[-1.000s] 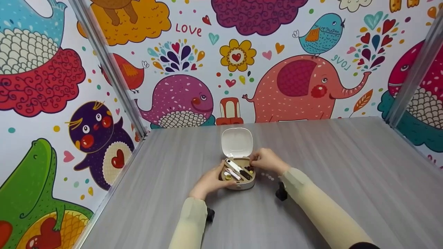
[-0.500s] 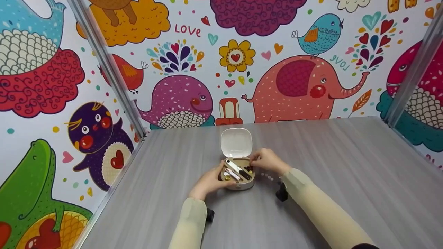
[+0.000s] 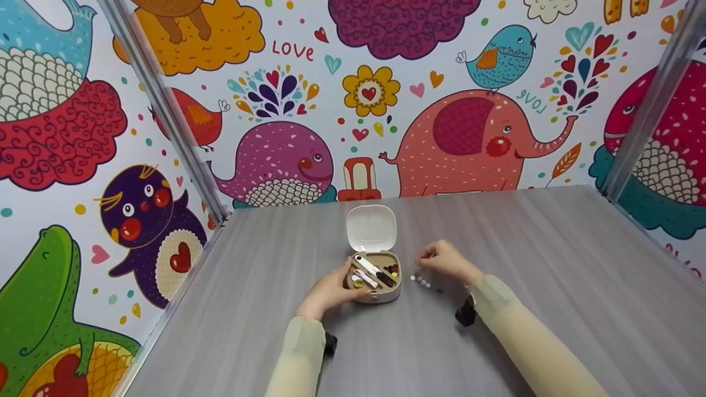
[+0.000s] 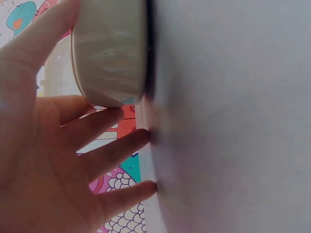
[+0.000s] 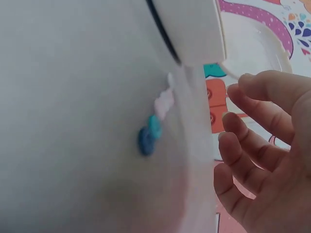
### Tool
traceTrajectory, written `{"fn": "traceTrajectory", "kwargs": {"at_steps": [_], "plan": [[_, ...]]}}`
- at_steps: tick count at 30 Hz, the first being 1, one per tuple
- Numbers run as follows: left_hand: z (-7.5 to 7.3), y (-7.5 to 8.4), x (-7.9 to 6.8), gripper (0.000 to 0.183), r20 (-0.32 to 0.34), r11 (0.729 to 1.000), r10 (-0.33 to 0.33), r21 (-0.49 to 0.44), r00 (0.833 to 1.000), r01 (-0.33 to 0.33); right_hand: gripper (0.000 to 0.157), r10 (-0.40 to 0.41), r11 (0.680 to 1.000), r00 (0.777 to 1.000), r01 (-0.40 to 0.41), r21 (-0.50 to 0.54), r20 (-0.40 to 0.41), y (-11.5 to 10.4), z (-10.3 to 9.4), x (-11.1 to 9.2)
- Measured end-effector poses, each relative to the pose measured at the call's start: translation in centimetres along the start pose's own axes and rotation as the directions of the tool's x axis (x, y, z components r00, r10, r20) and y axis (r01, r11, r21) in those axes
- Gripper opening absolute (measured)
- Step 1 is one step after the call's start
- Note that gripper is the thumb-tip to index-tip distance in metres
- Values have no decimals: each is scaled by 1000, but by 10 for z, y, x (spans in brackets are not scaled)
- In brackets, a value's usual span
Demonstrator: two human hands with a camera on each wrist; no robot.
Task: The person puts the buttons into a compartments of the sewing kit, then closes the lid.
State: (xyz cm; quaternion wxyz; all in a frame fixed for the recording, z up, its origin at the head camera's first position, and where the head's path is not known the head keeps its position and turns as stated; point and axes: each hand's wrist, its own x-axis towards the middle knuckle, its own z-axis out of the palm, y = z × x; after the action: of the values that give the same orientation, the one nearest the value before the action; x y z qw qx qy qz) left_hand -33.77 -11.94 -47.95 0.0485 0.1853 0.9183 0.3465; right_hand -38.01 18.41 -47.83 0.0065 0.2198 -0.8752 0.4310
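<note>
My left hand (image 3: 329, 292) holds a small white sewing box (image 3: 391, 296), thumb at its near side and fingers around its left side. The left wrist view has the box wall (image 4: 109, 53) between thumb and index finger, the other fingers spread toward the tabletop. Inside the box lie a white tool with a dark end (image 3: 375, 270), a pinkish-white stick (image 3: 366, 278), a gold round piece (image 3: 358, 284) and dark red beads or buttons (image 3: 391, 269). My right hand (image 3: 449, 261) hovers right of the box, fingers loosely bent, nothing visible in them. Below it lie small pale buttons (image 3: 423, 282).
The box's white lid (image 3: 372, 227) stands raised at the back. In the right wrist view, a blue button (image 5: 146, 141), a teal button (image 5: 155, 126) and a pink one (image 5: 164, 103) lie in a row on the grey table (image 3: 265, 331). Printed cartoon walls (image 3: 287, 160) enclose the table.
My right hand has moved from the box's right compartment out to the right, over the row of buttons. The left hand stays on the box; the head view has shifted slightly.
</note>
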Motion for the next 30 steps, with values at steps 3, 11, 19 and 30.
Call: {"fn": "traceTrajectory", "kwargs": {"at_steps": [3,11,19,30], "plan": [[1,0,-1,102,6,1000,-4,-9,1000,5,10,5,999,1000,-5,33,16,9,-2,-8],[1,0,-1,102,-2,1000,-4,-1,1000,4,10,28,997,999,-31,76,38,26,-8,-28],[1,-2,0,104,0,1000,-1,9,1000,1,14,61,992,995,-69,107,81,26,-12,-41],[1,-1,1,102,3,1000,16,10,1000,-16,23,52,991,987,-70,116,149,25,-17,-54]]}}
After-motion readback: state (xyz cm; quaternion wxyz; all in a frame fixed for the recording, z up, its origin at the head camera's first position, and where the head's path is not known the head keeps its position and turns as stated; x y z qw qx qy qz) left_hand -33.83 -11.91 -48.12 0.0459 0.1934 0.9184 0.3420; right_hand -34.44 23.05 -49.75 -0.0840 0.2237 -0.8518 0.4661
